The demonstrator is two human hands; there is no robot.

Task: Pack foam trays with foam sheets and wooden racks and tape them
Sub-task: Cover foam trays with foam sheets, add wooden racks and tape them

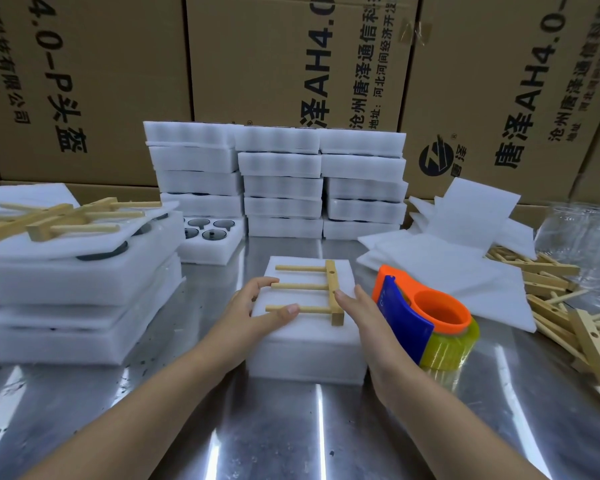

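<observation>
We find the tray [309, 365] at the middle of the table [291, 438], topped by a sheet [312, 327] that lies flush with its edges. The rack [332, 289] lies flat on the sheet, its bar toward the right edge and its three dowels pointing left, all inside the sheet's outline.

The left hand [257, 306] is relaxed and clamps nothing. Its thumb lies on the near dowel and its fingertips [271, 281] are at the end of the middle one. The right hand [364, 317] has its fingers straight, one tip touching the bar, and grips nothing. The tape dispenser [426, 320] stands just beside the tray's right edge, behind that hand (whether they touch, we cannot tell).

Open room is bare table in front of the tray, plus a narrow strip on its left. Further left is a pile of trays [84, 282] carrying loose racks [66, 216]. Behind are stacked trays [281, 168] and an open tray [219, 251] holding dark round items [213, 234]. To the right are loose sheets [447, 271] and a rack heap [561, 306].

The sheet hides the tray's contents. The frame's right edge cuts off the heap. Clear plastic [575, 230] at far right is too blurred to identify. The cartons [257, 64] behind are cut off at the top.
</observation>
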